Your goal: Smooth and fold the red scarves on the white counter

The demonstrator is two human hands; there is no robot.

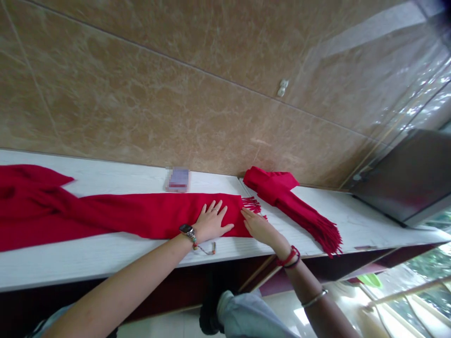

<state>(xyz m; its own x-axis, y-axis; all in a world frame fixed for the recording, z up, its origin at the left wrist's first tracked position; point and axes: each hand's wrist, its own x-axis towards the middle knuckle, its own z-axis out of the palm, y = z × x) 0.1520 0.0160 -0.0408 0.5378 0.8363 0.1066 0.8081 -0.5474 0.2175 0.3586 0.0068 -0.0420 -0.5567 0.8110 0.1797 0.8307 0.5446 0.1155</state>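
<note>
A long red scarf lies along the white counter, spread flat toward its fringed right end and bunched at the far left. My left hand rests on the cloth near that end, fingers spread, palm down. At the scarf's right edge, beside the fringe, my right hand lies with its fingers stretched out and close together; it covers part of the tassels. A second red scarf, folded over at its upper part, sits to the right of my right hand, its fringe pointing toward the counter's front edge.
A small blurred purple-grey packet stands behind the scarf on the white counter. Brown marble tiles rise behind it, with a small white hook. A dark grey box-like object occupies the right end.
</note>
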